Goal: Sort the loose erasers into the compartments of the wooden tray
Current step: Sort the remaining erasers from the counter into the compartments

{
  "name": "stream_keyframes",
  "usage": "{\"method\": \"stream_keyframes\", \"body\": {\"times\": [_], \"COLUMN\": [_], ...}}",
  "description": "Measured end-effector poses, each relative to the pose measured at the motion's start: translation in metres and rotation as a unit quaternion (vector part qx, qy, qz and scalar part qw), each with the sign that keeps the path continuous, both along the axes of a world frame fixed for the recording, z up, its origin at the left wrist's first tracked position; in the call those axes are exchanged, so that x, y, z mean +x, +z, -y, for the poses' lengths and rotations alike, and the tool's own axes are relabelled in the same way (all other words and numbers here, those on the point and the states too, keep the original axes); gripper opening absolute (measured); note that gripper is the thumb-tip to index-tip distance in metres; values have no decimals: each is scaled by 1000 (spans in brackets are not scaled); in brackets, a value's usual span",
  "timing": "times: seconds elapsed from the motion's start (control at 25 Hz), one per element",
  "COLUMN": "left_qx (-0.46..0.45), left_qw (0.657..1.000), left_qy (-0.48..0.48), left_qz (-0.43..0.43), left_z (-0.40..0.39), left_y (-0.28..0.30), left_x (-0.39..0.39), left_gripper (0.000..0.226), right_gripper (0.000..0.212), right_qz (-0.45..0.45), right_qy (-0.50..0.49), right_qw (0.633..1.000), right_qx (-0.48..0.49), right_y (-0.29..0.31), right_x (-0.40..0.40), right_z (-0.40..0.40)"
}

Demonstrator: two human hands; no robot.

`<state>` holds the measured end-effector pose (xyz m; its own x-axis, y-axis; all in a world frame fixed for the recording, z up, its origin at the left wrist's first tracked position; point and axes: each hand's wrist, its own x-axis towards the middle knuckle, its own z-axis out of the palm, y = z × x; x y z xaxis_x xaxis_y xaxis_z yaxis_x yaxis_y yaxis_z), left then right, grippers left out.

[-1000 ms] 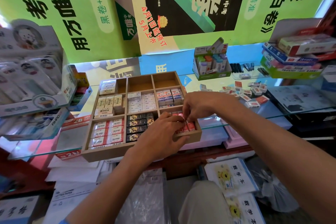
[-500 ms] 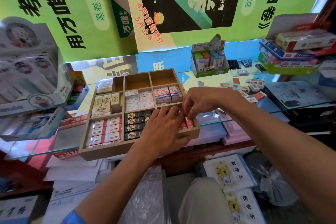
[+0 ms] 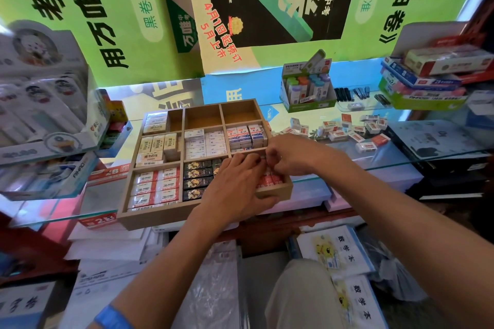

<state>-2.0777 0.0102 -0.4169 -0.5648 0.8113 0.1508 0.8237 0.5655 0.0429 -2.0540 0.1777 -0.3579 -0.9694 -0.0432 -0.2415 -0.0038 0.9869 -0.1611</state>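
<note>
The wooden tray (image 3: 160,218) sits on a glass counter, most of its compartments filled with rows of erasers; two at the back are empty. My left hand (image 3: 235,187) lies over the near right compartment, its fingers stretched onto the red erasers (image 3: 270,181) there. My right hand (image 3: 291,155) reaches in from the right with curled fingertips pinching one of those red erasers at the compartment's far side. Most of this compartment is hidden by both hands. Several loose erasers (image 3: 347,131) lie scattered on the glass to the right of the tray.
A green display box (image 3: 307,88) of correction tapes stands behind the loose erasers. Stacked stationery boxes (image 3: 427,80) fill the far right, and packaged goods (image 3: 48,104) crowd the left. The glass counter edge (image 3: 401,163) runs close under my right forearm.
Both hands stay over the near right compartment. My left fingers have slid a little further onto the red erasers, and my right fingertips have drawn closer to them.
</note>
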Motion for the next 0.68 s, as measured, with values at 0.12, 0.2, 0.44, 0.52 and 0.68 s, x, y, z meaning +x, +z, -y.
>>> {"method": "stream_keyframes", "body": {"times": [0.12,0.2,0.44,0.52,0.68], "left_qx": [24,41,80,73,62], "left_qw": [999,998,996,996,997], "left_qy": [-2,-7,-16,9,42], "left_qz": [25,50,48,40,14], "left_z": [2,10,68,85,100], "left_y": [2,3,-2,-1,-4], "left_x": [-1,-2,-9,-9,-5], "left_gripper": [70,64,68,72,73], "right_gripper": [15,28,59,56,66], "right_qz": [-80,-96,-103,-125,-124], "right_qy": [16,20,54,59,53], "right_qw": [995,992,992,989,990], "right_qx": [-49,-74,46,42,35], "right_y": [-9,-15,-27,-32,-42], "right_x": [20,39,75,76,66], "right_z": [-9,-9,15,27,42]}}
